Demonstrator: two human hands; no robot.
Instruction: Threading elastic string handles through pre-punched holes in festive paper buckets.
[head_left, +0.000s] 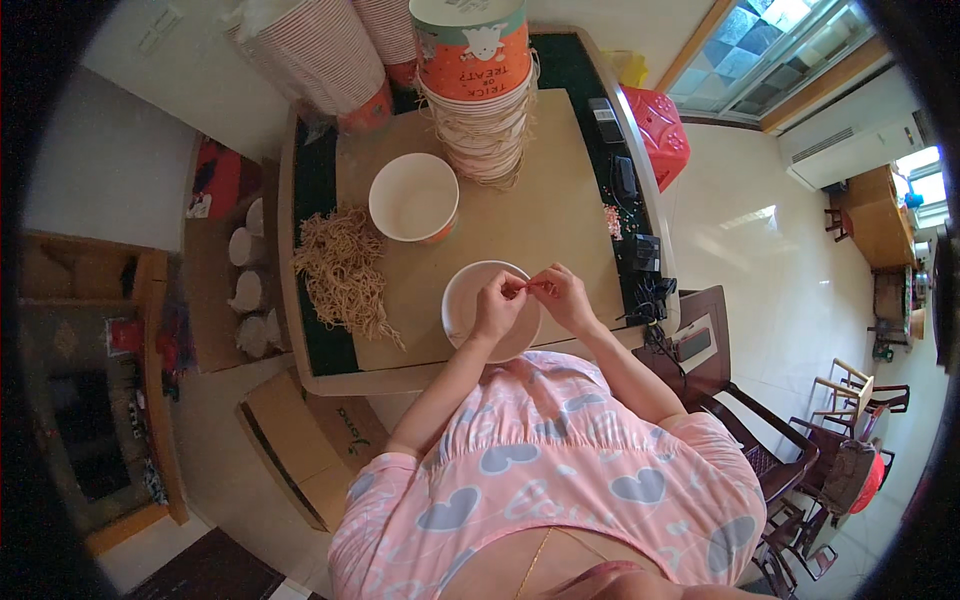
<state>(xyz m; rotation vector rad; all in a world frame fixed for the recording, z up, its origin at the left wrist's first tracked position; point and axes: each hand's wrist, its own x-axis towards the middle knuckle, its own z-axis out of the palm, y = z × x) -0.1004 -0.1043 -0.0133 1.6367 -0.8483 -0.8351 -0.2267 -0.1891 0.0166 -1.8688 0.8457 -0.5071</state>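
1. Left hand (498,304) pinches a red piece (537,284) (small, detail unclear) between fingertips.
2. Right hand (563,298) pinches the same red piece.
3. Location: over the near tub (461,300).
4. String heap (343,268): left, beside the second tub (412,196).

Wears a pink top (560,475) printed with grey hearts (449,511) and pale looping script (530,502), gathered along a seam (548,449) across the front, with short, loose sleeves (375,490); wears a thin gold chain (536,560) too.
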